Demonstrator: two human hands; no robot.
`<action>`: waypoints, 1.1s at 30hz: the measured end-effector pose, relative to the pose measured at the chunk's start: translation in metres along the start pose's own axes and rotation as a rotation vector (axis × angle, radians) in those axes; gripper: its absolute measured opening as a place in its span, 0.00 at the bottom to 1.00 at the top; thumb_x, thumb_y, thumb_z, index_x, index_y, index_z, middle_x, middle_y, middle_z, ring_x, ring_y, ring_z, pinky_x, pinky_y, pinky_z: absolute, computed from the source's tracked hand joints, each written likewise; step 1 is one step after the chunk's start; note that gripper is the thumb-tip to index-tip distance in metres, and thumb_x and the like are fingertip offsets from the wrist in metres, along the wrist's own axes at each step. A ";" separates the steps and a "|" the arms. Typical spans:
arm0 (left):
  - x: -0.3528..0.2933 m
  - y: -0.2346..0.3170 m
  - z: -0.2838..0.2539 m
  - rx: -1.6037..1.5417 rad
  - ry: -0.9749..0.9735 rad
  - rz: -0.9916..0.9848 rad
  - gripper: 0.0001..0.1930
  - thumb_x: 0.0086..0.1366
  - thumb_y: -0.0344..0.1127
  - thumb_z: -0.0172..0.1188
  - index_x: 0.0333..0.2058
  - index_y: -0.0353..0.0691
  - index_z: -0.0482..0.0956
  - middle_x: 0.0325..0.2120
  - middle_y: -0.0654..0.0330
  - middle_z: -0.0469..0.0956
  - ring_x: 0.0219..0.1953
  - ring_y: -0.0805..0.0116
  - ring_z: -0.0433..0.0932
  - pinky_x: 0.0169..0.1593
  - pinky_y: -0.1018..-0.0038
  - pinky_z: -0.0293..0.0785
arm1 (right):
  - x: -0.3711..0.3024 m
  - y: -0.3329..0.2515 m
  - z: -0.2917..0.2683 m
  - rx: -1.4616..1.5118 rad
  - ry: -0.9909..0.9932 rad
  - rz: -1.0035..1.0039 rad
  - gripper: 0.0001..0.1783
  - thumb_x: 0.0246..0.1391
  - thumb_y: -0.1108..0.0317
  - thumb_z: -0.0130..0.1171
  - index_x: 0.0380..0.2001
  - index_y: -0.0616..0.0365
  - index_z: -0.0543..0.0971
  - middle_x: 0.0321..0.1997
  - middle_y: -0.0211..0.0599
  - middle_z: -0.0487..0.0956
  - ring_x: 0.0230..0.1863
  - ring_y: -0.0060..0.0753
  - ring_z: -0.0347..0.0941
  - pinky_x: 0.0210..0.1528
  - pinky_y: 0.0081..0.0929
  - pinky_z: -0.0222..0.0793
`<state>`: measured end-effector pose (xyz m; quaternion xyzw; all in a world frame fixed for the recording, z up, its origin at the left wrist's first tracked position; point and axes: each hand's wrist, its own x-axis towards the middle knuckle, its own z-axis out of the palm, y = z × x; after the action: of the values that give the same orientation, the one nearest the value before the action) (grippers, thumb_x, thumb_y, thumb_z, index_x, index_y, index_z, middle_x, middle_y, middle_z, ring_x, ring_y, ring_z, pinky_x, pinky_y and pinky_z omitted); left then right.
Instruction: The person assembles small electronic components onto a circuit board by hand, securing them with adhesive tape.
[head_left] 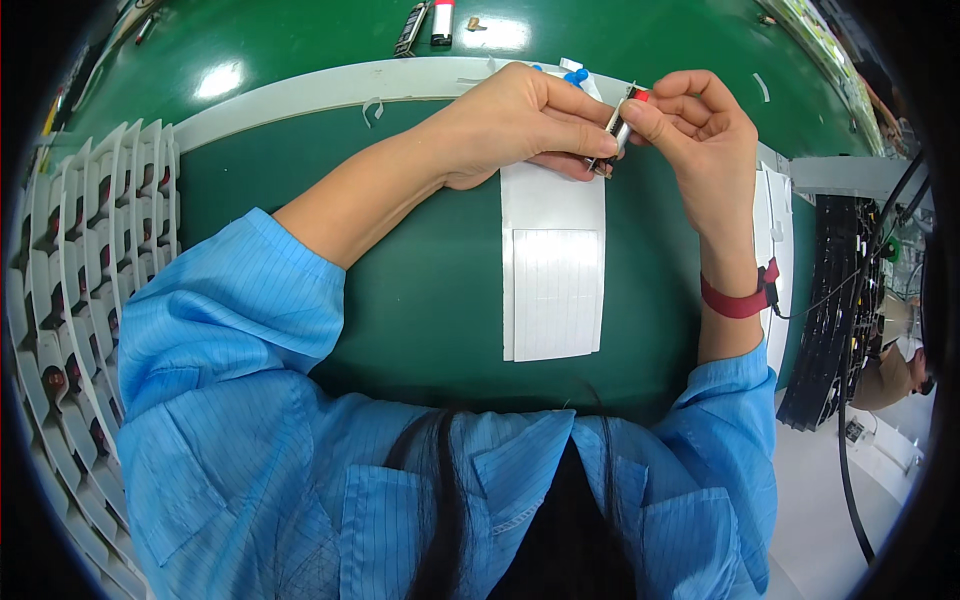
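Observation:
A small oblong part (613, 135), black and pale with a red end, sits tilted between my two hands above the bench. My left hand (535, 122) is closed on its lower end, pinching it between thumb and fingers. At the red end, the thumb and index finger of my right hand (697, 120) close on the part, with the other fingers curled. Below the hands lies a stack of white label sheets (556, 290), close to the left hand's fingertips. Fingers hide some of the part, so its exact kind does not show.
White trays holding small dark and red parts (75, 290) stand at the left. Beyond a pale ledge (330, 90) lie a red-and-white cylinder (442, 22) and a black printed piece (411, 30). Blue pins (576, 76) sit behind my hands. A red wrist strap (738, 298) trails a cord rightward toward black trays (835, 310).

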<state>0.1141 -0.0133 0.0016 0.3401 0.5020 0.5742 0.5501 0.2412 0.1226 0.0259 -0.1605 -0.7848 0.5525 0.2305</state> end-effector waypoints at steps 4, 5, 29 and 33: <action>0.001 -0.003 -0.001 0.020 -0.015 0.028 0.15 0.58 0.31 0.57 0.43 0.31 0.74 0.34 0.55 0.77 0.35 0.72 0.77 0.40 0.77 0.76 | -0.002 0.002 0.008 -0.011 0.035 -0.076 0.14 0.41 0.72 0.66 0.29 0.62 0.71 0.24 0.35 0.77 0.26 0.18 0.74 0.28 0.12 0.70; 0.002 -0.005 0.000 0.048 0.003 0.057 0.15 0.58 0.31 0.57 0.43 0.31 0.74 0.34 0.56 0.77 0.35 0.73 0.76 0.41 0.78 0.76 | -0.003 0.002 0.012 -0.119 0.098 -0.142 0.14 0.40 0.72 0.66 0.28 0.63 0.71 0.24 0.35 0.77 0.25 0.18 0.73 0.27 0.12 0.70; -0.005 0.003 0.007 -0.038 -0.343 -0.021 0.21 0.59 0.33 0.55 0.49 0.28 0.65 0.36 0.55 0.75 0.39 0.71 0.75 0.46 0.79 0.70 | 0.004 0.007 -0.004 0.330 -0.291 0.130 0.17 0.50 0.71 0.56 0.44 0.64 0.71 0.37 0.38 0.77 0.36 0.22 0.71 0.39 0.19 0.67; -0.005 0.032 -0.007 0.606 0.029 0.160 0.20 0.58 0.41 0.55 0.43 0.30 0.72 0.36 0.56 0.76 0.36 0.72 0.74 0.41 0.79 0.70 | 0.032 0.013 -0.024 0.479 -0.103 0.084 0.22 0.52 0.72 0.54 0.49 0.68 0.64 0.41 0.46 0.76 0.42 0.26 0.70 0.47 0.21 0.65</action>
<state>0.0985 -0.0160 0.0312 0.5189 0.6296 0.4447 0.3694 0.2273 0.1628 0.0262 -0.1054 -0.6349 0.7391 0.1987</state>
